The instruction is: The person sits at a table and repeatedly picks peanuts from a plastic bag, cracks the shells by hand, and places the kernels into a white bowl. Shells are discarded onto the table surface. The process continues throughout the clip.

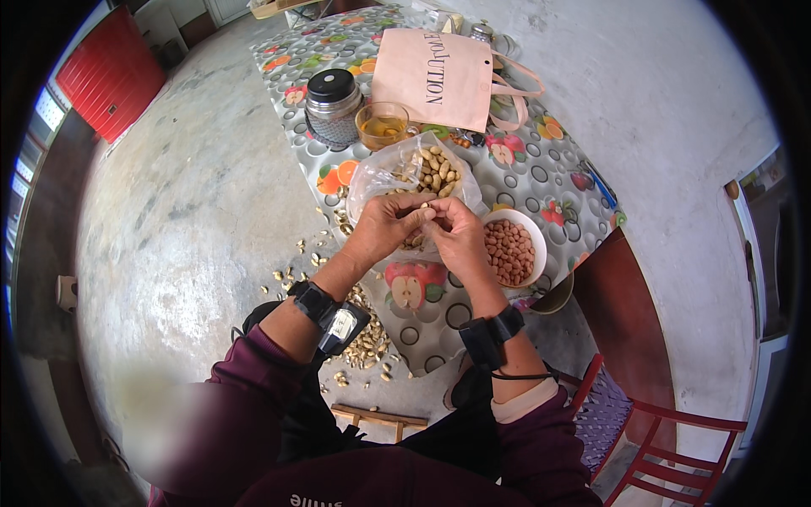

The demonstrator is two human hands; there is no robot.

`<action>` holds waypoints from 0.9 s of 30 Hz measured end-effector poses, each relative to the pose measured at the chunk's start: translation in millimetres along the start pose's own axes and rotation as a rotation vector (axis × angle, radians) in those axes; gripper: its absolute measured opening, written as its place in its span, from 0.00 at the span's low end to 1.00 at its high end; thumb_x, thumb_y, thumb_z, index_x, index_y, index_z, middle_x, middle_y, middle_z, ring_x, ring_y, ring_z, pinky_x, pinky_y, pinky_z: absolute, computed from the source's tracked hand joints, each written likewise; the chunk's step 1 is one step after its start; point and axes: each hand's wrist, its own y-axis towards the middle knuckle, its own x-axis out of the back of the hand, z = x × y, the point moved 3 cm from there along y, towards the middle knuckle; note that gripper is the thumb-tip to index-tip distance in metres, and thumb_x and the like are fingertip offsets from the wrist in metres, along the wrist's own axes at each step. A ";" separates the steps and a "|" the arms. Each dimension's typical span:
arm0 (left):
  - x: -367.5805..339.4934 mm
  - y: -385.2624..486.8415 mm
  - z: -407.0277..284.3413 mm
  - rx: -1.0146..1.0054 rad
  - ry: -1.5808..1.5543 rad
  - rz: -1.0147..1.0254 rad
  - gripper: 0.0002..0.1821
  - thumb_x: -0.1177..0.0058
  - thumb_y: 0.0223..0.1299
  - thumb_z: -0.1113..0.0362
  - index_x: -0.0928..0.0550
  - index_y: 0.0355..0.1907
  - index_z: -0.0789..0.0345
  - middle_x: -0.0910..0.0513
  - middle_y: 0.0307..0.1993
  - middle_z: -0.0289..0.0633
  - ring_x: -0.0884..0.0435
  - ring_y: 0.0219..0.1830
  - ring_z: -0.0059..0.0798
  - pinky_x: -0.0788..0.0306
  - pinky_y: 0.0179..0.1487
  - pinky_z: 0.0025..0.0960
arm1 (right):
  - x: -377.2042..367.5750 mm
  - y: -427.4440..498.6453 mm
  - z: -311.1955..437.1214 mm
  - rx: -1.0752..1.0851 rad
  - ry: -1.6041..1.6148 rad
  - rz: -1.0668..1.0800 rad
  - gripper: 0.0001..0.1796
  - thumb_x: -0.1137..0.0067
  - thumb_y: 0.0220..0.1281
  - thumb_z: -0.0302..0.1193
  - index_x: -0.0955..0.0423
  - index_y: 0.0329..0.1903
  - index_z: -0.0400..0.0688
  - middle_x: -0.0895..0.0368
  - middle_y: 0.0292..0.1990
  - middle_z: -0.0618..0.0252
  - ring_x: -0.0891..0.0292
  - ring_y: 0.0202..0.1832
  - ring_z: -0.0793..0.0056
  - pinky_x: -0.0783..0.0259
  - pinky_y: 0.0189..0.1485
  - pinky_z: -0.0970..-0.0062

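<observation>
My left hand [394,223] and my right hand [457,233] meet at the fingertips, pinching a small pale peanut [425,206] between them. Fingers cover most of it, so whether its shell is cracked cannot be seen. Just beyond and beneath the hands lies a clear plastic bag [378,170], its mouth spread wide around unshelled peanuts [438,172]. Right of my right hand stands a white bowl [540,247] filled with shelled, reddish-skinned peanut kernels [509,252]. Black devices are strapped around both wrists.
A patterned cloth covers the table [443,317]. Behind the bag stand a glass cup of amber liquid [383,127], an insulated jar [332,108] and a pink tote bag [437,76]. Peanut shells [364,336] litter the floor at left. A red chair [671,412] stands at lower right.
</observation>
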 end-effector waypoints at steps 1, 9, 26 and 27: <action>-0.4 0.0 -0.4 -0.010 -0.001 0.013 0.15 0.45 0.64 0.63 0.19 0.51 0.68 0.18 0.32 0.31 0.26 0.28 0.11 0.29 0.31 0.17 | 0.2 0.3 -1.5 -0.021 -0.010 -0.005 0.07 0.42 0.61 0.21 0.28 0.41 0.35 0.19 0.33 0.64 0.23 0.35 0.82 0.26 0.39 0.80; -4.7 0.4 2.6 -0.016 -0.009 -0.016 0.13 0.51 0.68 0.64 0.19 0.48 0.70 0.18 0.31 0.33 0.25 0.29 0.12 0.27 0.32 0.19 | 0.4 -1.0 -4.5 -0.068 0.173 0.009 0.06 0.45 0.62 0.19 0.29 0.41 0.35 0.21 0.34 0.64 0.23 0.34 0.80 0.26 0.39 0.80; 2.2 4.2 5.8 0.029 -0.054 -0.192 0.14 0.58 0.71 0.63 0.20 0.39 0.70 0.19 0.28 0.35 0.24 0.25 0.12 0.30 0.27 0.17 | 0.3 -3.8 -18.9 -0.191 0.502 -0.053 0.07 0.44 0.63 0.24 0.27 0.44 0.41 0.21 0.37 0.67 0.25 0.39 0.78 0.29 0.46 0.76; 3.0 4.4 7.4 0.058 -0.106 -0.186 0.13 0.58 0.71 0.64 0.21 0.40 0.71 0.19 0.29 0.35 0.24 0.25 0.13 0.29 0.28 0.17 | 0.6 -3.3 -19.2 -0.196 0.514 -0.054 0.07 0.44 0.64 0.24 0.27 0.44 0.41 0.22 0.38 0.67 0.25 0.39 0.78 0.29 0.46 0.76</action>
